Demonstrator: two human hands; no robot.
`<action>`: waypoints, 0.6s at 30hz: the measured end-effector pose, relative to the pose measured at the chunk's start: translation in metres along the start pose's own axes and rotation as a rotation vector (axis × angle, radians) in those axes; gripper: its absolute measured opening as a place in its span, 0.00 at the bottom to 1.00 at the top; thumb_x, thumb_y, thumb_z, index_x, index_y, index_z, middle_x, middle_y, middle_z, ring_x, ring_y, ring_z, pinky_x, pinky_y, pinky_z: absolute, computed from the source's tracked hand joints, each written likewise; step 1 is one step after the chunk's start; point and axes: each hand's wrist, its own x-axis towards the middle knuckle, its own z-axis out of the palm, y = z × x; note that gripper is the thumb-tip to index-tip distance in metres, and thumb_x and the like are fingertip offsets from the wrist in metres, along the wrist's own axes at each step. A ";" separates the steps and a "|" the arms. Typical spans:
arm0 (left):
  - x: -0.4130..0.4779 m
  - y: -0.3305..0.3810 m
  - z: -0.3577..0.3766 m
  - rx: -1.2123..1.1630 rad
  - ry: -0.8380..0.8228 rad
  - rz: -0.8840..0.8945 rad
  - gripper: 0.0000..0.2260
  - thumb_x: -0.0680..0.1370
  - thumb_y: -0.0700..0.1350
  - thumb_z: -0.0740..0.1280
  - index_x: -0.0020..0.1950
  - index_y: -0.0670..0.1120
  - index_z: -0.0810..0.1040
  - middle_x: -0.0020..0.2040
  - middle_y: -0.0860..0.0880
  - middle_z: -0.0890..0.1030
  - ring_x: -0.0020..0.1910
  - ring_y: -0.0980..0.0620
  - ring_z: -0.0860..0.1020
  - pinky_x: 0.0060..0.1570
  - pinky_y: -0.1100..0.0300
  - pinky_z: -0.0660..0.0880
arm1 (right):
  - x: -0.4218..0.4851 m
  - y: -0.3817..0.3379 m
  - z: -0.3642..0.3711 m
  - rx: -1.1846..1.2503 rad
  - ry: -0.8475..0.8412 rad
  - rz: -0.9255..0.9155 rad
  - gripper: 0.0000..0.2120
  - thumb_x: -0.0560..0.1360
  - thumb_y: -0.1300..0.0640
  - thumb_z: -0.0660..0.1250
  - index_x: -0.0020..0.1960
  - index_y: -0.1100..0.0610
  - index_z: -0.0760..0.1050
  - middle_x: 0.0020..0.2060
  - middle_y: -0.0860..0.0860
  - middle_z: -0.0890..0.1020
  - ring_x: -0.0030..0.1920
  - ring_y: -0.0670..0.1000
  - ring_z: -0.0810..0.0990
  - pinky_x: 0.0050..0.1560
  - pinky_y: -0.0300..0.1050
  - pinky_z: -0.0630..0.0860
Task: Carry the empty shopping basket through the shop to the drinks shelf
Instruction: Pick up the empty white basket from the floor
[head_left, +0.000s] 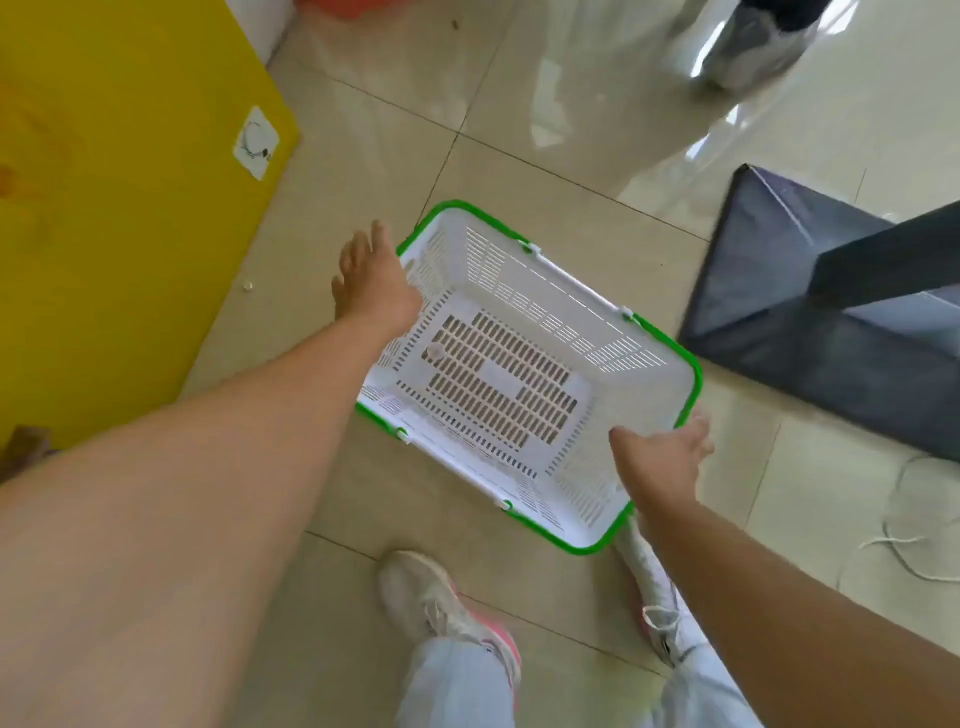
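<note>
The empty shopping basket (644, 358) is white perforated plastic with a green rim, and its handles lie folded down along the long sides. It hangs tilted just above the tiled floor, in front of my feet. My left hand (371, 280) presses against the outside of its far-left short end, fingers stretched along the rim. At the near-right short end my right hand (660, 457) grips the rim with its fingers over the edge. The basket's near corner hides the toe of my right shoe.
A yellow cabinet (130, 208) stands close on the left. A dark grey stand base (831, 332) lies on the floor at the right, with a white cord (914, 540) beside it. Another person's covered shoe (753, 47) is ahead at the top right. Glossy tiles stretch ahead.
</note>
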 end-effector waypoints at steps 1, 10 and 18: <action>0.006 0.000 0.000 -0.048 -0.014 -0.036 0.38 0.80 0.40 0.66 0.84 0.45 0.48 0.81 0.40 0.63 0.77 0.38 0.65 0.72 0.40 0.67 | 0.013 0.000 0.002 0.031 0.028 0.091 0.46 0.74 0.63 0.65 0.84 0.56 0.43 0.82 0.60 0.52 0.78 0.64 0.61 0.75 0.62 0.63; 0.011 -0.044 0.010 -0.100 -0.188 -0.123 0.13 0.79 0.38 0.66 0.63 0.39 0.77 0.59 0.38 0.82 0.53 0.37 0.83 0.49 0.46 0.83 | 0.052 0.010 -0.007 0.179 -0.125 0.404 0.31 0.68 0.63 0.66 0.71 0.58 0.67 0.58 0.59 0.77 0.56 0.63 0.79 0.57 0.60 0.75; -0.097 -0.150 -0.042 -0.543 0.211 -0.301 0.06 0.78 0.45 0.67 0.54 0.46 0.79 0.43 0.50 0.81 0.39 0.48 0.79 0.34 0.56 0.75 | 0.016 -0.023 -0.020 -0.136 -0.144 -0.156 0.04 0.81 0.56 0.64 0.54 0.55 0.75 0.46 0.54 0.79 0.38 0.50 0.75 0.42 0.46 0.73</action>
